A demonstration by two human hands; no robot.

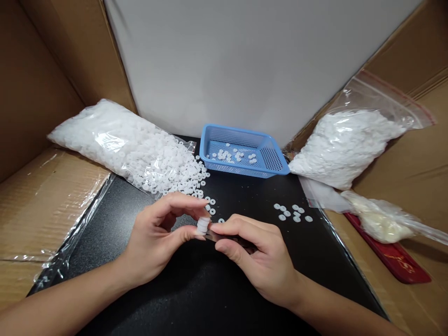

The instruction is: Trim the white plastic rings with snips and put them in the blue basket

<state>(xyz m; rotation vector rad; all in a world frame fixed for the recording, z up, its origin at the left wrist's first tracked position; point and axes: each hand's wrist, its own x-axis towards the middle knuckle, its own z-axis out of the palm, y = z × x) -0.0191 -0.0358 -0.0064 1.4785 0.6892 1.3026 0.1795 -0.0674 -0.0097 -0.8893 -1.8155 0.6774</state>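
My left hand (154,238) is closed in a pinch, with a short stack of white plastic rings (202,226) between thumb and fingers. Close against it, my right hand (261,254) is closed around a thin, dark, shiny metal tool (213,236). The tool's tip meets the lower right side of the stack; its exact kind is hidden by my fingers. Just beyond my left hand, a pile of loose white rings (175,170) spills from a clear plastic bag (101,133). A few single rings trail from the pile toward my fingertips.
At the back, a blue perforated basket (245,173) holds some white pieces. Several small white discs (296,219) lie on the black table (196,294) at right. Farther right are a bulging zip bag (345,144), a smaller bag (381,221) and a red case (406,266). Cardboard walls (416,154) flank the table.
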